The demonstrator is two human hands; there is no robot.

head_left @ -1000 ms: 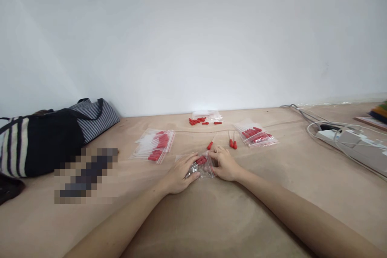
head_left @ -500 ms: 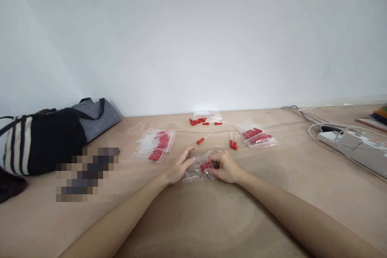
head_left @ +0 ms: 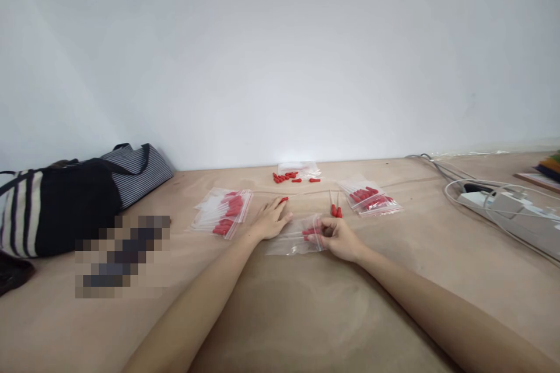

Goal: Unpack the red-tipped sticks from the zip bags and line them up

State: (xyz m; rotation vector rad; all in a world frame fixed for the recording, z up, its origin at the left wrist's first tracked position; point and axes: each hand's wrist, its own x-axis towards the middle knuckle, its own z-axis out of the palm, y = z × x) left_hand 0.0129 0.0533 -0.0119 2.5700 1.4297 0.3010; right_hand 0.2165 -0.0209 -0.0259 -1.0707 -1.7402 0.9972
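Observation:
My right hand [head_left: 343, 240] pinches the zip edge of a clear zip-lock bag [head_left: 289, 245] that lies on its side. Inside the bag are a few droppers with red rubber bulbs [head_left: 308, 232], partly covered by my fingers. My left hand [head_left: 272, 221] is stretched forward with fingers apart, its fingertips at the red bulb of a loose dropper [head_left: 284, 199]; whether they grip it I cannot tell. Two more loose droppers [head_left: 336, 210] lie beyond my right hand, tubes pointing to the wall.
Filled bags of red-bulb droppers lie at left [head_left: 230, 210] and right [head_left: 370, 198]. Loose red bulbs [head_left: 286, 176] and a clear bag [head_left: 301, 168] are near the wall. A black bag [head_left: 79, 204] stands left; a power strip [head_left: 507, 215] with cables lies right.
My left hand has left the bag and moved forward to the loose dropper. The bag, in my right hand, has been drawn slightly right and lies flatter.

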